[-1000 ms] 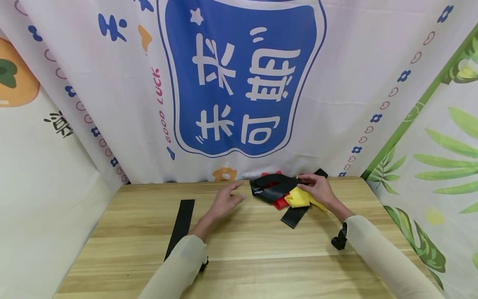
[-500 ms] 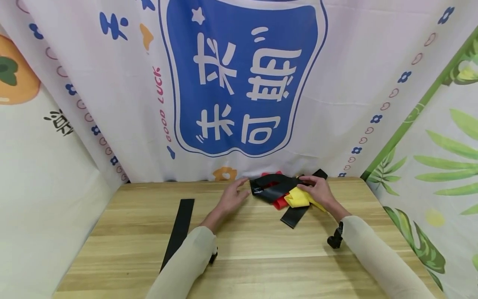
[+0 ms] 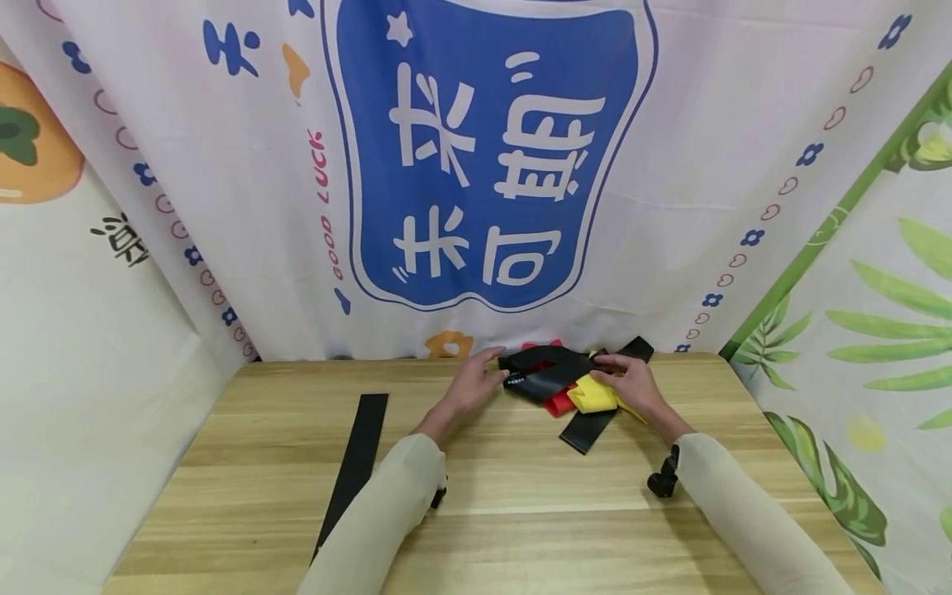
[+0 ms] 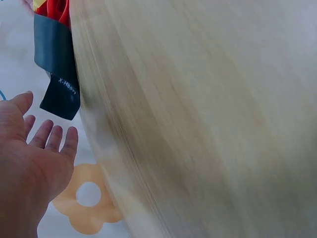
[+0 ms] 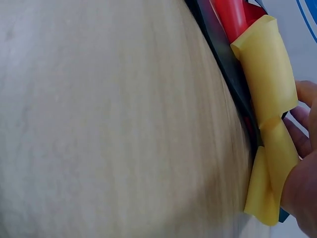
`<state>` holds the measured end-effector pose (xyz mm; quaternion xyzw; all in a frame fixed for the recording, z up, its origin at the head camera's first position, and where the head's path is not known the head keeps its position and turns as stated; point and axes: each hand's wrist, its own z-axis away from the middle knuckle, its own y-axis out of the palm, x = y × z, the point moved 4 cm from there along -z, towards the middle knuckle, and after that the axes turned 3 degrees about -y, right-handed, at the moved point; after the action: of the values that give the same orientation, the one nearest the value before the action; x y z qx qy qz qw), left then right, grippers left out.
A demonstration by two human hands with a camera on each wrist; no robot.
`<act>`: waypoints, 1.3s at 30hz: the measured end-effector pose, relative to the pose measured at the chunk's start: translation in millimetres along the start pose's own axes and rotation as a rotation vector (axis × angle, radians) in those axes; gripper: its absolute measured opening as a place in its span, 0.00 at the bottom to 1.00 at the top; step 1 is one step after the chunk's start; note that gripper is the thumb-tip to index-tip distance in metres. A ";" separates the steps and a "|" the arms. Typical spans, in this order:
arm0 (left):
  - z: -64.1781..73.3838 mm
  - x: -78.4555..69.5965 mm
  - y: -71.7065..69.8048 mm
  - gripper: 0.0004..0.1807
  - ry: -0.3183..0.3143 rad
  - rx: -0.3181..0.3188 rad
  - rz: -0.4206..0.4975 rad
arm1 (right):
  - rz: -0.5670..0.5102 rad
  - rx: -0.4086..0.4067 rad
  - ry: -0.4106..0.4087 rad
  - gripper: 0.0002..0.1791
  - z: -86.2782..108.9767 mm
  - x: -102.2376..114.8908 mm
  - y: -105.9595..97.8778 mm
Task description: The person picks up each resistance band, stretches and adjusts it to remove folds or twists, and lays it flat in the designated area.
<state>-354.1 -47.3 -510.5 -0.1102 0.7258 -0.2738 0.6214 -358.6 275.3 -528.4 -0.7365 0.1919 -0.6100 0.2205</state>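
A black resistance band (image 3: pixel 546 384) with white "X-Heavy" lettering in the left wrist view lies folded on top of a pile at the table's back edge. My right hand (image 3: pixel 632 384) pinches it at its right part, the fingertips partly hidden behind the yellow band (image 5: pixel 267 69) in the right wrist view. My left hand (image 4: pixel 37 163) is at the black band's left end (image 4: pixel 62 96), thumb and fingers spread apart around that end. Under the black band are a red band (image 3: pixel 558 405), the yellow band and another black strip (image 3: pixel 587 430).
A separate long black strip (image 3: pixel 364 438) lies on the left of the wooden table (image 3: pixel 521 529), partly under the left sleeve (image 3: pixel 394 504). A white printed curtain (image 3: pixel 669 248) hangs right behind the table's back edge.
My left hand has moved right and forward to the black band's left end. My right hand stays at the pile, and the bands have barely shifted.
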 end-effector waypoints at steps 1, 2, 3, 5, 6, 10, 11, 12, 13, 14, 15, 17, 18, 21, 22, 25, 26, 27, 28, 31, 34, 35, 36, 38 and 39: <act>-1.2 -0.7 1.2 0.28 0.007 0.001 -0.004 | -0.007 0.002 0.000 0.23 -0.1 -0.5 0.2; -2.3 -1.3 2.5 0.28 0.011 0.004 -0.012 | -0.013 0.006 -0.002 0.22 -0.1 -0.9 0.4; -3.3 -1.6 4.0 0.28 0.013 0.009 -0.020 | -0.019 0.009 -0.004 0.22 0.0 -1.0 0.5; -5.5 -1.3 7.1 0.28 0.021 0.012 -0.041 | -0.037 0.016 -0.017 0.22 0.4 -0.6 0.8; -6.5 -1.3 8.5 0.28 0.024 0.011 -0.045 | -0.051 0.018 -0.016 0.23 0.7 -0.6 1.1; -9.7 1.1 12.6 0.27 0.020 -0.007 -0.056 | -0.066 0.029 -0.025 0.24 1.3 -2.0 2.4; -10.3 1.6 13.1 0.27 0.021 -0.015 -0.054 | -0.065 0.030 -0.025 0.24 1.4 -2.5 2.7; -10.6 2.2 13.4 0.26 0.020 -0.021 -0.053 | -0.066 0.030 -0.025 0.25 1.4 -3.0 3.0; -11.0 2.9 13.6 0.26 0.020 -0.025 -0.052 | -0.064 0.030 -0.030 0.25 1.4 -3.5 3.0; -11.3 3.4 13.6 0.26 0.023 -0.029 -0.053 | -0.070 0.028 -0.030 0.25 1.4 -3.9 3.2; -11.4 3.8 13.4 0.26 0.026 -0.032 -0.056 | -0.070 0.026 -0.033 0.25 1.5 -4.2 3.3; -12.4 5.3 13.3 0.25 0.037 -0.033 -0.065 | -0.072 0.027 -0.040 0.24 1.8 -4.8 3.3; -12.7 6.0 13.2 0.24 0.039 -0.033 -0.068 | -0.076 0.026 -0.042 0.25 1.9 -5.2 3.4; -14.1 6.7 13.0 0.21 0.048 -0.038 -0.093 | -0.091 0.024 -0.049 0.25 2.2 -5.5 3.2; -14.4 6.4 13.0 0.20 0.054 -0.042 -0.104 | -0.091 0.025 -0.052 0.25 2.5 -5.4 3.0; -14.5 4.3 12.7 0.16 0.073 -0.058 -0.139 | -0.086 0.020 -0.046 0.25 2.7 -5.7 2.6; -14.4 3.9 12.5 0.15 0.076 -0.062 -0.151 | -0.081 0.016 -0.043 0.25 2.7 -5.8 2.7; -14.2 3.3 12.6 0.14 0.083 -0.067 -0.159 | -0.071 0.013 -0.039 0.25 2.9 -6.2 2.8; -14.0 2.7 12.7 0.13 0.088 -0.073 -0.165 | -0.064 0.008 -0.033 0.25 2.7 -6.8 3.0; -13.3 0.7 13.2 0.10 0.091 -0.089 -0.169 | -0.045 0.000 -0.035 0.24 2.9 -6.7 3.7; -12.0 -2.7 13.4 0.08 0.096 -0.104 -0.161 | -0.045 -0.009 -0.037 0.23 3.1 -6.0 3.6; -11.4 -4.0 13.4 0.07 0.098 -0.108 -0.159 | -0.044 -0.011 -0.038 0.23 3.3 -5.6 3.4; -10.7 -5.4 13.3 0.07 0.105 -0.114 -0.155 | -0.050 -0.016 -0.034 0.23 3.5 -5.5 3.0; -9.0 -7.2 13.1 0.07 0.101 -0.115 -0.139 | -0.055 -0.019 -0.031 0.22 4.0 -4.9 2.3; -8.2 -7.9 12.9 0.06 0.103 -0.115 -0.130 | -0.052 -0.018 -0.031 0.22 4.3 -4.5 1.9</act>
<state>-358.1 -30.5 -510.1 -0.1785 0.7625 -0.2766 0.5570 -355.2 276.5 -533.8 -0.7526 0.1745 -0.6023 0.2009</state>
